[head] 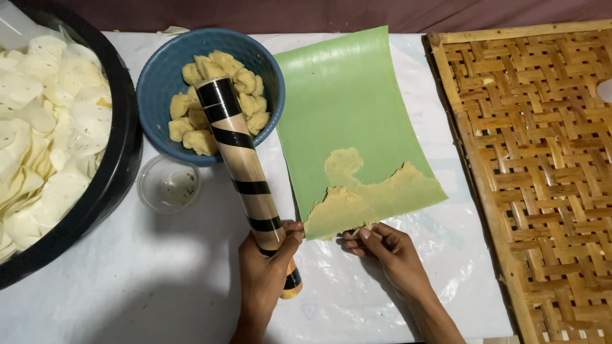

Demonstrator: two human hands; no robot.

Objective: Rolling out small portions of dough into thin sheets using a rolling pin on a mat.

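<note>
Left hand (268, 267) fingers clench the striped roller (245, 172); right hand (382, 248) fingers pinch the green sheet (350, 102).

My counter (127, 280) is covered in white plastic sheeting. A dark maroon wall (319, 13) runs behind it, and a woven bamboo mat (542, 159) lies along the right.

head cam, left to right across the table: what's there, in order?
Large black basin of thin white round wafers → small clear plastic cup → tan rolling tube with black stripes, held in the left hand → green sheet smeared with yellow dough, its near edge pinched by the right hand → woven bamboo tray.
</note>
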